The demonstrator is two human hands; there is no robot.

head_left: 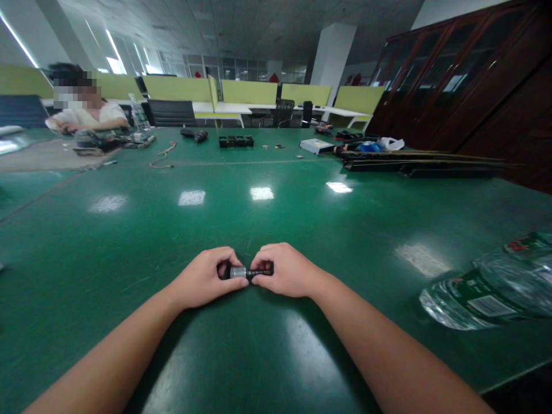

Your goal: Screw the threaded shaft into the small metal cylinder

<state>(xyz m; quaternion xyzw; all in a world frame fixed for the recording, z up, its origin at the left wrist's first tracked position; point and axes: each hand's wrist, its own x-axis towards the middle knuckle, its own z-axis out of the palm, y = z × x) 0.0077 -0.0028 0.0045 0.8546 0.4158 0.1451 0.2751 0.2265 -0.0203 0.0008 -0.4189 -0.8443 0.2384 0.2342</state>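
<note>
Low over the green table [224, 218], both hands meet at one small part, a silver and black cylinder [238, 272] lying sideways with a dark ribbed shaft [260, 272] at its right end. My left hand [207, 277] is closed around the silver body, thumb along the near side. On the other end, my right hand [287, 270] pinches the ribbed shaft between thumb and fingers. The fingertips hide parts of both ends, and the exact kind of part cannot be made out.
Large clear plastic bottles [487, 293] lie at the right edge. Further back are a black power drill [194, 135], a black slotted block [236, 141], a white box [317, 146] and long dark bars [431, 163]. A person [92, 112] sits at the far left.
</note>
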